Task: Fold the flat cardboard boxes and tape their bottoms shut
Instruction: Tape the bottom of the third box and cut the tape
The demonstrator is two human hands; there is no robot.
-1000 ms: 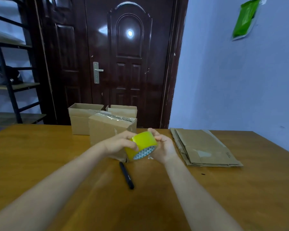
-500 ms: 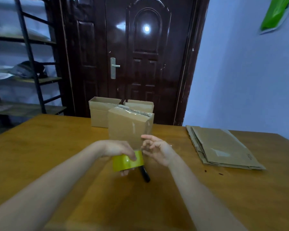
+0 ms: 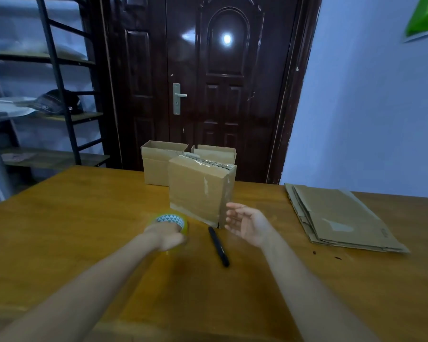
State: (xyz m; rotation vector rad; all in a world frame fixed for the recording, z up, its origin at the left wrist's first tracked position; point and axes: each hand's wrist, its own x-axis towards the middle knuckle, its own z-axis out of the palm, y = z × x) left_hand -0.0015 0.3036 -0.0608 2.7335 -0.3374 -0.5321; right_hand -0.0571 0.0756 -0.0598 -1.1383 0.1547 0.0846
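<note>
Gripping tape roll (image 3: 171, 221) with left hand (image 3: 165, 236), lettering unreadable

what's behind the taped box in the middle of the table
Two open-topped boxes stand behind the taped box; it hides their lower near parts, and their insides are not visible.

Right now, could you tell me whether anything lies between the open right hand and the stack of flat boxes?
Nothing visible does: only bare table separates the right hand from the flat boxes.
</note>
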